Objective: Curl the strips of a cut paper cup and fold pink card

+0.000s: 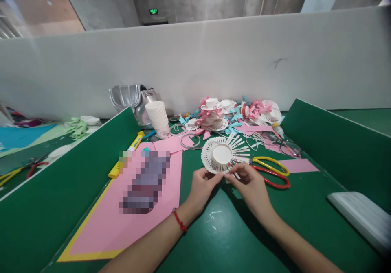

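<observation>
Between my two hands is a white paper cup (222,154) cut into strips that fan out round its base. On its left the strips are curled into a scalloped rim; on its right they stick out straight. My left hand (205,185) pinches the lower edge of the fan between thumb and fingers. Just beside it, my right hand (247,180) pinches a strip at the bottom. Scissors (273,171) with one yellow and one red handle lie to the right, their blades partly hidden behind the cut cup.
Pink paper sheets (100,228) and a yellow glue stick (114,170) lie left. Stacked paper cups (157,116), a silver bag (128,98), wire rings (190,140) and finished cup flowers (214,114) stand behind. Green dividers (345,143) flank the desk; a white block (362,212) is at right.
</observation>
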`<control>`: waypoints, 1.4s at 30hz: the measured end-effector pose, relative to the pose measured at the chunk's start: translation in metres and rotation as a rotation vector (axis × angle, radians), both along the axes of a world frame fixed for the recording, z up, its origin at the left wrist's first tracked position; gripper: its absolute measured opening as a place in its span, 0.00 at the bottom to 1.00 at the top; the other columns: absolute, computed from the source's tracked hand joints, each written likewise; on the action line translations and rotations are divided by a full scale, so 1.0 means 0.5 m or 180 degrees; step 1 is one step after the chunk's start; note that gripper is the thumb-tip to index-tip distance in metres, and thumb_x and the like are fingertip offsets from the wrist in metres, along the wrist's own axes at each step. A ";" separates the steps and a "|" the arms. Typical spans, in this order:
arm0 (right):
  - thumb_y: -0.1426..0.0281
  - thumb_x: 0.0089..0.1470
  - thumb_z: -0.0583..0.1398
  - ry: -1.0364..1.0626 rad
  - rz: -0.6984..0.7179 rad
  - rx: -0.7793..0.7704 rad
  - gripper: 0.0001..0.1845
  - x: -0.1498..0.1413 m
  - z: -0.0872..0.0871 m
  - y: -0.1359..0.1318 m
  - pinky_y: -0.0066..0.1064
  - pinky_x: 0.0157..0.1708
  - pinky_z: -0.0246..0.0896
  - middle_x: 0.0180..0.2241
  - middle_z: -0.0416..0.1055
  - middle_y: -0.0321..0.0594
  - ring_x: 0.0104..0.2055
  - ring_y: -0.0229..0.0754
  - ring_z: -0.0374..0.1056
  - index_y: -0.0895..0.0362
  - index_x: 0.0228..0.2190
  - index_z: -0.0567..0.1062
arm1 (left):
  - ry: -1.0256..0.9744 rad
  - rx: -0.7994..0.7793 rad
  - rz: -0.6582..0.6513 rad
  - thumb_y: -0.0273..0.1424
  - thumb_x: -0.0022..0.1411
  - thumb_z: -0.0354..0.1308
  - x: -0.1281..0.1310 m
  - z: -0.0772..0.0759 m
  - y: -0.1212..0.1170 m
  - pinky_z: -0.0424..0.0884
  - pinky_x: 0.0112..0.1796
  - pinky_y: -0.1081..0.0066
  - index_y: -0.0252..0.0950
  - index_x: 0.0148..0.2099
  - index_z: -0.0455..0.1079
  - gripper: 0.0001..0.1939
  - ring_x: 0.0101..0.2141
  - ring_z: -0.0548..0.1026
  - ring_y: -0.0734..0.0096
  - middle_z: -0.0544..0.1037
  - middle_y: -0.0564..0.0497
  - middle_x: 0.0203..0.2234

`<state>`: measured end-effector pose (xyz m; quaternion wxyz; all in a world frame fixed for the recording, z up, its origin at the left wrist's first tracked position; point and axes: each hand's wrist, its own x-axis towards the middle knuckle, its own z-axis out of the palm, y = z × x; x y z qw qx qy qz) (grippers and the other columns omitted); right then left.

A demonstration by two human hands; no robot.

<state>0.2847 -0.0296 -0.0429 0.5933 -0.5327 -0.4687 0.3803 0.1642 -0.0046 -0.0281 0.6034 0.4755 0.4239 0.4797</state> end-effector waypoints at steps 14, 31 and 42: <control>0.62 0.40 0.62 -0.0262 0.0155 -0.0047 0.12 0.005 0.002 -0.002 0.29 0.26 0.57 0.23 0.67 0.36 0.25 0.39 0.63 0.57 0.23 0.67 | -0.0104 -0.0004 -0.0109 0.28 0.43 0.62 0.001 -0.005 0.004 0.64 0.28 0.75 0.30 0.26 0.73 0.06 0.24 0.70 0.73 0.76 0.51 0.21; 0.67 0.44 0.59 -0.0607 0.0242 0.0289 0.06 0.003 0.018 -0.007 0.30 0.29 0.62 0.24 0.70 0.39 0.28 0.41 0.65 0.57 0.25 0.71 | -0.0336 -0.0160 0.0091 0.27 0.41 0.63 0.000 -0.015 0.009 0.65 0.29 0.74 0.29 0.27 0.74 0.08 0.24 0.70 0.73 0.77 0.50 0.22; 0.70 0.42 0.59 -0.0661 0.0277 0.0130 0.03 0.004 0.013 -0.003 0.31 0.28 0.62 0.23 0.72 0.39 0.27 0.41 0.67 0.57 0.22 0.72 | -0.0353 -0.0159 -0.0186 0.28 0.43 0.63 -0.003 -0.014 0.008 0.65 0.34 0.72 0.31 0.30 0.75 0.08 0.28 0.72 0.71 0.78 0.49 0.26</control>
